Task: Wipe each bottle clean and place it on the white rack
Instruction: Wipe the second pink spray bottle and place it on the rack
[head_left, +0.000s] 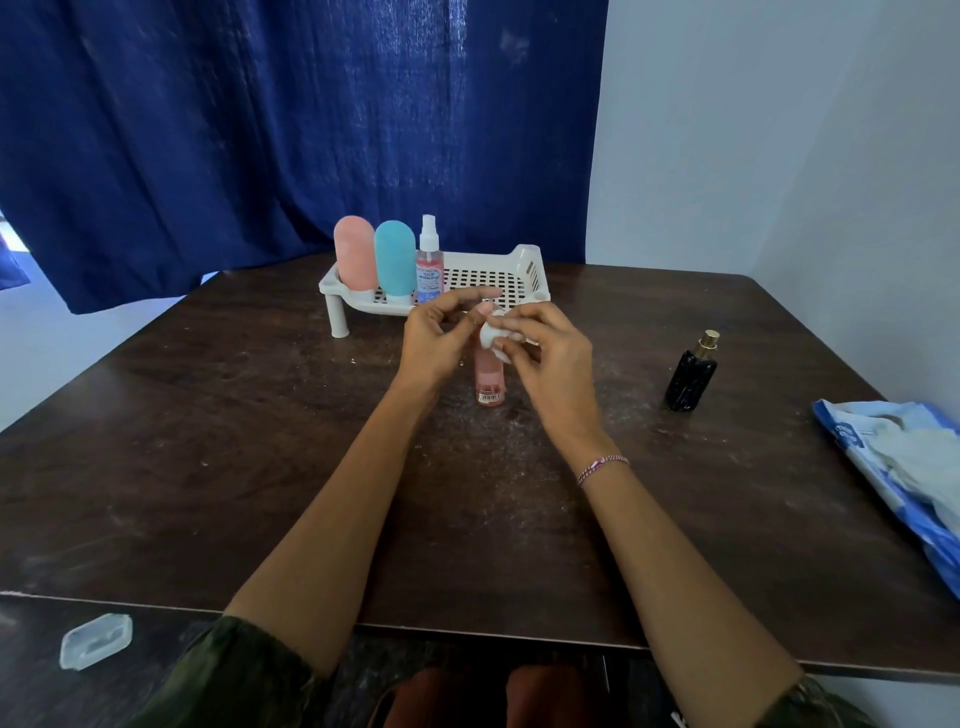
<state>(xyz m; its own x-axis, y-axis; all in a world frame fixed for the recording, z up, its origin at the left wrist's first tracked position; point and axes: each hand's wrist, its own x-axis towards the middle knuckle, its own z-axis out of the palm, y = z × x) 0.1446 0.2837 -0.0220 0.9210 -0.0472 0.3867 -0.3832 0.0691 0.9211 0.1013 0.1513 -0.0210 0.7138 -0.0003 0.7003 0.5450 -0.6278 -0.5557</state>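
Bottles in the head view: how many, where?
5. On the white rack's left end: pink squeeze bottle, teal squeeze bottle, spray bottle. In the left hand: pink bottle; right hand holds a white wad to it. On the table, right: black bottle. None seems hidden.

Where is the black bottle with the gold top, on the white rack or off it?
Off it. The black bottle stands upright on the table, well right of the white rack.

Blue curtain (260, 130), blue-white packet (904, 467).
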